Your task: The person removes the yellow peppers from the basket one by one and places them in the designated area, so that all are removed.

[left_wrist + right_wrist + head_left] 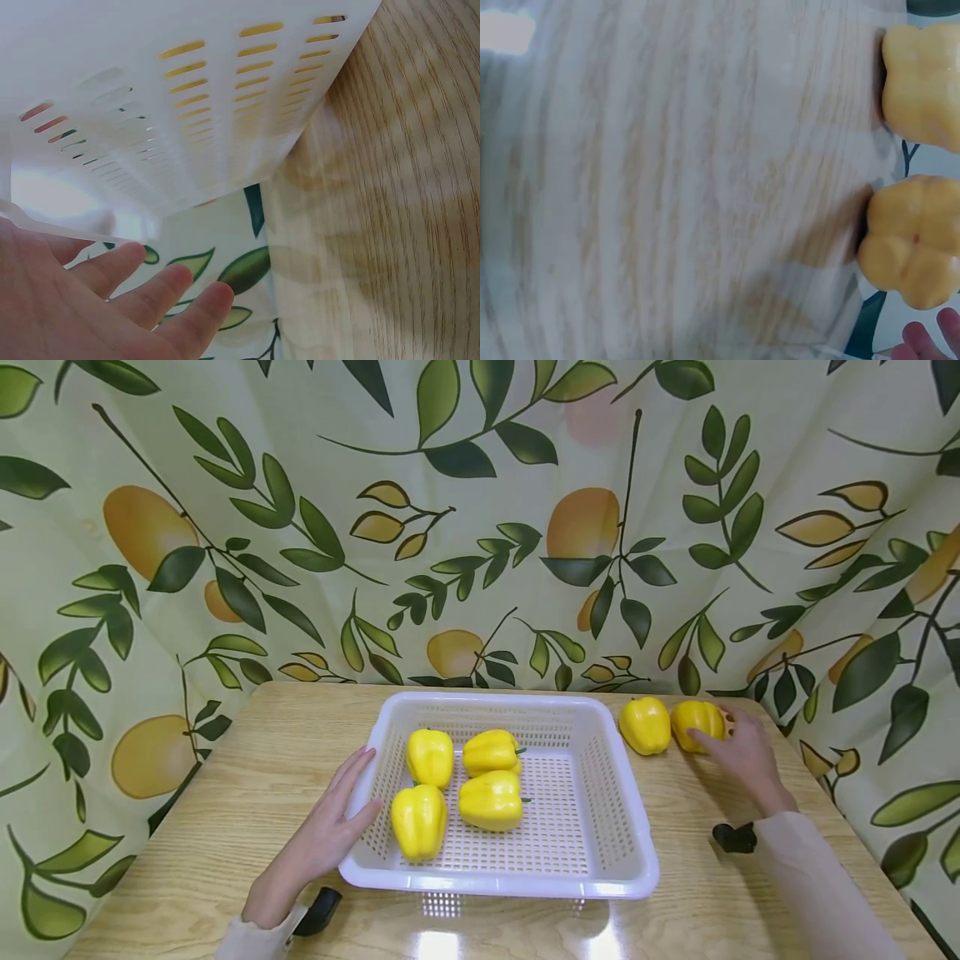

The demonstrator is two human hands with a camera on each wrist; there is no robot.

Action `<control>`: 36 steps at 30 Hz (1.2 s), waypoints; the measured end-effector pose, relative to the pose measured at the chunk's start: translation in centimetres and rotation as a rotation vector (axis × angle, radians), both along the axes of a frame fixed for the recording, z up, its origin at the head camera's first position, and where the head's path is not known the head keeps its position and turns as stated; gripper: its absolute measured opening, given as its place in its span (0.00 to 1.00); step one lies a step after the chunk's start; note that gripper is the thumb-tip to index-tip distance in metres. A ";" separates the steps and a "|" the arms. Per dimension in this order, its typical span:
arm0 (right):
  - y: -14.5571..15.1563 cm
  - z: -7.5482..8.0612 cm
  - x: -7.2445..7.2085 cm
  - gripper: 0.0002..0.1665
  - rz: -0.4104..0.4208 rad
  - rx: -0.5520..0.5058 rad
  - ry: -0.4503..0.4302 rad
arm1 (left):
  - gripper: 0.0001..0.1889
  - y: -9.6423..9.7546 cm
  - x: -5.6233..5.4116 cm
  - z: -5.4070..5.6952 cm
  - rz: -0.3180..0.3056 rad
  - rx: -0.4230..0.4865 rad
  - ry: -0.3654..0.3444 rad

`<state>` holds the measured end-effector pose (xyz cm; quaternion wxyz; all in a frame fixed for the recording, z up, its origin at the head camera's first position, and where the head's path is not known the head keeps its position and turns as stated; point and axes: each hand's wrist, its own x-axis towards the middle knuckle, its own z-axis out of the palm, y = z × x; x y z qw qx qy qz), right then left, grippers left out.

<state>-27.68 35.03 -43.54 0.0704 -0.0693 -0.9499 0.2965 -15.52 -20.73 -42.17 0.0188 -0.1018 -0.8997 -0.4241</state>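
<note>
A white plastic basket with slotted walls holds several yellow bell peppers, one of them a bell pepper near its front left corner. My left hand rests at the basket's left rim, thumb at the edge and fingers stretched along the outer wall. In the left wrist view the fingers are spread below the basket wall. On the right, my right hand reaches round a yellow bell pepper, its thumb across the front. The right wrist view shows fingertips slightly apart from that pepper.
Another yellow bell pepper stands between the basket and the reached-for pepper. Everything sits on a wood-grain table. Behind it hangs a curtain printed with leaves and fruit. A black wrist device shows at the right cuff.
</note>
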 end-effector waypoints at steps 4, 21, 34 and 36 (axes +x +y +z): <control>-0.2 0.4 0.5 0.49 0.031 0.013 0.037 | 0.37 0.0 0.0 -0.1 0.005 -0.001 -0.001; -1.9 1.9 1.8 0.42 0.090 0.010 0.115 | 0.36 -0.1 0.1 0.2 0.003 -0.004 -0.005; -3.8 3.7 3.2 0.38 0.180 0.019 0.197 | 0.36 0.0 0.1 0.3 0.000 -0.001 0.005; -4.0 3.9 3.5 0.37 0.197 0.015 0.216 | 0.36 0.1 0.1 0.3 0.001 -0.003 0.004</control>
